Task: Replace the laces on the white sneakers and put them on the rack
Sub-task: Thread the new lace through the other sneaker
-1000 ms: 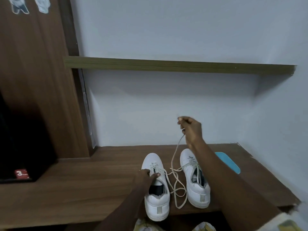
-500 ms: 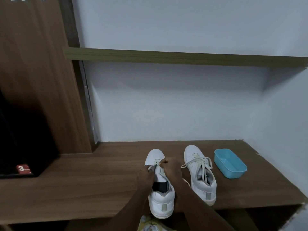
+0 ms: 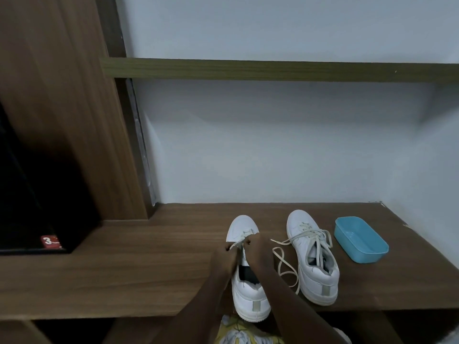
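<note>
The left sneaker (image 3: 250, 294) is sitting at the near edge of the wooden bench (image 3: 124, 269), its heel hanging slightly over the edge. Its long axis is running near to far, with the toe pointing at the far wall, probably so the eyelets are facing the person. The left hand (image 3: 224, 256) and right hand (image 3: 257, 249) are both curling over the shoe's far eyelets, each pinching the lace (image 3: 236, 245), apparently threading it. The rest of the lace is trailing in loops on the bench between the shoes. The right sneaker (image 3: 313, 256) is standing just to the right, laced and pointing the same way. Further right, a blue tub (image 3: 360, 240) is resting on the bench.
</note>
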The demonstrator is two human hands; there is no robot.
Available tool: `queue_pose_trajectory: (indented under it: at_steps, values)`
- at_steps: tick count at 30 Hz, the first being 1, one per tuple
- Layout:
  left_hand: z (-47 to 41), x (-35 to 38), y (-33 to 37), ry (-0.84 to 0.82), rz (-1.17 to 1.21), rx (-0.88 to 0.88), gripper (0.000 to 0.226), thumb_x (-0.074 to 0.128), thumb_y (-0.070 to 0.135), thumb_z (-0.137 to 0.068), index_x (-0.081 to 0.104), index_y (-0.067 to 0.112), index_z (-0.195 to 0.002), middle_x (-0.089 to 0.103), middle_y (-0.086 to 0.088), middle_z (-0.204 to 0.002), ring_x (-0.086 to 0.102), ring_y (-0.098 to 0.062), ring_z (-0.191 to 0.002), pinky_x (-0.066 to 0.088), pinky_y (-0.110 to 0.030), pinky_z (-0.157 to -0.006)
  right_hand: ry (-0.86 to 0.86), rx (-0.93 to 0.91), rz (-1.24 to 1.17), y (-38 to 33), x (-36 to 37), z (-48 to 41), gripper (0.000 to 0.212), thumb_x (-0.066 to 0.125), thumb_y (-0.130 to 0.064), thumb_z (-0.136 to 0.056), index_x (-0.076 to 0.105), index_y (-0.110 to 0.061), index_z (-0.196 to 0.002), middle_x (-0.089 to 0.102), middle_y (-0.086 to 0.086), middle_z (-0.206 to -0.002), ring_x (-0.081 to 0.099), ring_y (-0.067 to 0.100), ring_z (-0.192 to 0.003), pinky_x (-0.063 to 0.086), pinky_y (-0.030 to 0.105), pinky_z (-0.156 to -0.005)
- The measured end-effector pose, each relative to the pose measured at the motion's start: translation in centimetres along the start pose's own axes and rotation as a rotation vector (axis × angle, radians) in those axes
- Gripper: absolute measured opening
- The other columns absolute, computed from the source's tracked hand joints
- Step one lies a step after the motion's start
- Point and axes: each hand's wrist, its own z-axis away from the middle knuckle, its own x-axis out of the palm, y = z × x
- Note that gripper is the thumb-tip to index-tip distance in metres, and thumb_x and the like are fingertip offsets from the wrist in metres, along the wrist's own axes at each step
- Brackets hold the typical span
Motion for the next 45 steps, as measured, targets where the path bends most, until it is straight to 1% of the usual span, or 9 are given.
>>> queue_pose_trajectory:
  at_steps: [4,17,24,27,30,35,37,41,45]
  values:
    - [-1.2,-0.4,-0.3,-0.064,0.232,-0.158,0.044,0.057,0.051,-0.086,0.075,0.011,-0.080,0.073,-0.011,-0.082,0.069,-0.024,-0.078,0.053,-0.037,-0.075,0.042,-0.013,0.066,-0.2,0.0,0.1,0.029,0.045,-0.017,-0.095,0.073,-0.015,-0.101,0.067,0.005,-0.106,0.061,0.022,-0.100,0.043,0.028,-0.082]
    - [-2.8,0.6,0.8,0.072,0.122,-0.111,0.024,0.042,-0.003,-0.086,0.049,0.012,-0.069,0.057,-0.010,-0.072,0.051,-0.022,-0.061,0.038,-0.028,-0.054,-0.028,0.000,0.105,0.8,-1.0,1.0,0.030,0.048,-0.035,-0.096,0.060,-0.030,-0.122,0.047,0.002,-0.127,0.050,0.024,-0.119,0.033,0.039,-0.102]
    - [-4.1,-1.4,0.2,0.192,0.725,-0.372,0.034,0.019,0.017,-0.102,0.048,0.001,-0.096,0.059,-0.017,-0.080,0.057,-0.023,-0.062,0.050,-0.028,-0.043,0.021,-0.010,0.270,1.1,-1.9,2.0,0.050,0.047,-0.052,-0.092,0.050,-0.013,-0.125,0.057,0.003,-0.122,0.058,0.020,-0.111,0.046,0.028,-0.085]
    - [-3.7,-1.8,0.8,0.228,0.874,-0.314,0.035,0.019,0.005,-0.097,0.041,0.005,-0.071,0.051,-0.012,-0.069,0.051,-0.022,-0.061,0.051,-0.029,-0.050,-0.060,-0.030,0.382,1.0,-1.6,2.6,0.050,0.042,-0.054,-0.094,0.060,-0.010,-0.110,0.063,0.005,-0.113,0.060,0.021,-0.106,0.046,0.028,-0.080]
    - [-3.0,-1.5,1.9,0.157,0.450,-0.207,0.018,0.030,0.003,-0.092,0.047,0.005,-0.087,0.048,-0.010,-0.069,0.046,-0.021,-0.057,0.043,-0.027,-0.049,-0.136,-0.008,0.352,0.9,-1.2,3.0,0.049,0.033,-0.046,-0.099,0.062,-0.008,-0.109,0.064,0.008,-0.110,0.061,0.022,-0.102,0.046,0.029,-0.081]
    - [-2.4,-0.8,1.7,-0.056,-0.589,0.106,0.031,0.050,0.022,-0.095,0.061,0.007,-0.120,0.062,-0.011,-0.121,0.056,-0.026,-0.114,0.042,-0.027,-0.091,-0.250,0.051,0.160,0.5,-1.2,2.9,0.027,0.033,-0.022,-0.100,0.057,-0.010,-0.104,0.056,0.005,-0.087,0.053,0.013,-0.075,0.042,0.018,-0.067]
    - [-2.2,-1.0,1.4,-0.012,-0.691,0.143,0.028,0.050,0.023,-0.094,0.070,0.008,-0.107,0.068,-0.011,-0.111,0.060,-0.025,-0.107,0.043,-0.027,-0.086,-0.278,0.033,0.143,0.6,-0.7,2.7,0.033,0.035,-0.016,-0.100,0.050,0.000,-0.124,0.058,0.018,-0.115,0.058,0.026,-0.104,0.045,0.030,-0.089]
    - [-1.9,-2.5,-0.1,0.119,-0.808,-0.019,0.028,0.047,0.019,-0.090,0.071,0.014,-0.104,0.067,-0.007,-0.111,0.061,-0.025,-0.107,0.046,-0.031,-0.087,-0.343,0.061,0.261,0.5,-0.9,2.6,0.033,0.082,-0.026,-0.064,0.071,0.001,-0.082,0.067,0.018,-0.078,0.068,0.028,-0.073,0.052,0.021,-0.063]
    - [-1.9,-4.9,-2.5,0.221,-0.840,-0.260,0.034,0.042,0.026,-0.092,0.061,0.016,-0.118,0.055,-0.006,-0.130,0.050,-0.027,-0.122,0.031,-0.040,-0.103,-0.295,-0.067,0.306,1.1,-1.0,2.8,0.034,0.032,-0.015,-0.101,0.051,-0.002,-0.127,0.055,0.015,-0.126,0.053,0.028,-0.119,0.041,0.033,-0.097]
